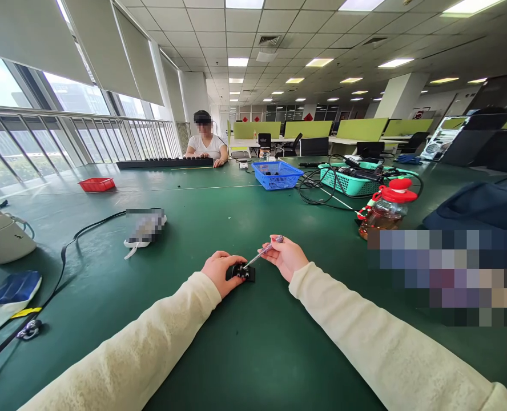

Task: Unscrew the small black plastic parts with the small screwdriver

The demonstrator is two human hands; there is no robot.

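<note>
1. Closest in, your cream sleeves run across the dark green counter, both cut off by the frame.
2. Here's your left hand, closed, thumb near and fingers far, gripping a small black block on the counter straight ahead of you; the block's left part is hidden.
3. And your right hand, fingertips pinched round a slim tool that slants down-left to the block's top; whether its tip touches is too small to tell.
4. Out left, a blue-and-white pouch and a pale container are both cropped by the edge.
5. Over right, pixelation masks something beside the red-lidded jar.
6. Further up, black cables spill from a teal basket; next to it, a blue basket holds dark bits, hard to make out. A red tray sits left.
7. Far side: a person, face pixelated, lower body hidden behind a long black strip.
</note>
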